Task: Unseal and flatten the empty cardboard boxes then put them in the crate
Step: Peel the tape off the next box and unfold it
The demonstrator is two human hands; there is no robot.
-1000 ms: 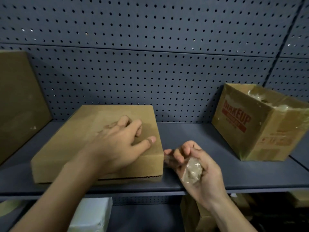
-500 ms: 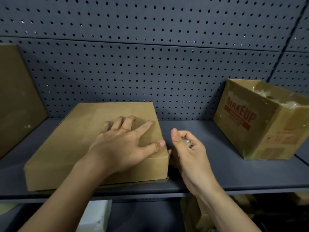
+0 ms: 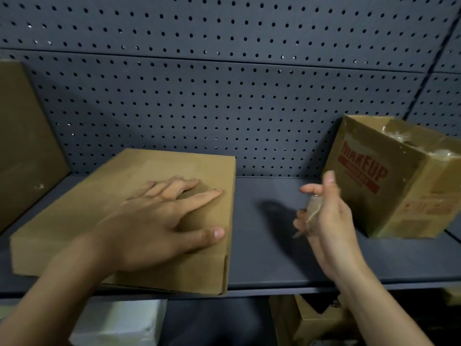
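The left hand [image 3: 159, 221] still lies flat, fingers spread, on the flat cardboard box [image 3: 104, 211] on the shelf [image 3: 274, 245]. The right hand [image 3: 324, 216], earlier touching that box's right edge, has swung away toward the printed box [image 3: 399, 186], clutching wadded tape [image 3: 313, 208].

Under the left hand [image 3: 159, 221] a plain tan flat cardboard box [image 3: 139, 196] is lying on a dark blue-grey shelf [image 3: 274, 245]. The right hand [image 3: 324, 216] is gripping a wad of cloudy beige tape [image 3: 314, 208]; beyond it, a brown box [image 3: 404, 186] is showing red "MAKEUP" lettering. A slate pegboard [image 3: 224, 108] is showing rows of dark holes.
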